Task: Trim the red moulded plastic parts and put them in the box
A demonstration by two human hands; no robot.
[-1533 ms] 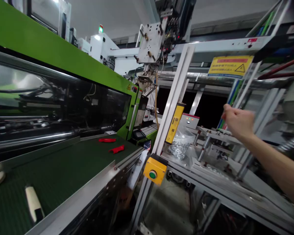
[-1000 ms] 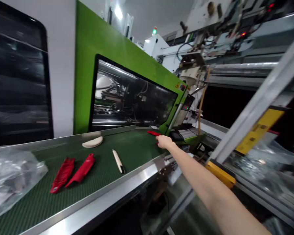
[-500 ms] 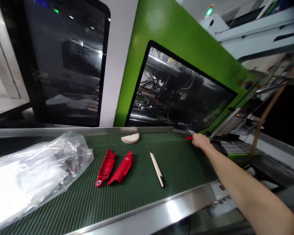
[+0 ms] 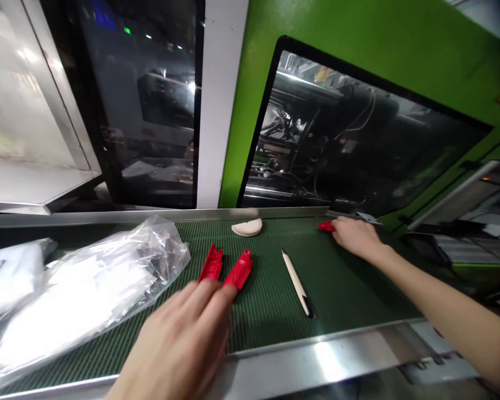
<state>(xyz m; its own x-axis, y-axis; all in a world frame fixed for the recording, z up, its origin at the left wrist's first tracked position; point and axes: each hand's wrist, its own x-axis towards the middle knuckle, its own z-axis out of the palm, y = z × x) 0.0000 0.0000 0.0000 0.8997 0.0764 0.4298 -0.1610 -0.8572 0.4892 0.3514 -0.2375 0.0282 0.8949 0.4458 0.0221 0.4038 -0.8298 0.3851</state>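
Left hand: my view puts the left hand [image 4: 177, 344] low in the frame, over the belt's near side. Its fingers [image 4: 204, 303] are straight and pressed together, with the tips at the lower ends of 2 red moulded parts; no pinch visible.

Right hand: the right hand [image 4: 356, 236] lies at the belt's far side, fingers together and slightly curled. A third red moulded part [image 4: 326, 226] sits at the fingertips. Any pinch on it is hidden, so I cannot tell.

Red parts: the 2 near ones [image 4: 211, 264] and [image 4: 242, 269] lie side by side, almost touching, mid-belt.

Handling: with the 2 so close, light fingertip contact on 1 part at a time seems safest, keeping clear of its neighbour.

Rest: a green ribbed conveyor belt [image 4: 350, 294] with a steel rail [image 4: 316, 355] carries a cream crescent part [image 4: 246, 227], a slim white stick with a black tip [image 4: 295, 283] and a clear plastic bag [image 4: 108, 289]. Behind stands a green injection moulding machine [image 4: 358, 55].
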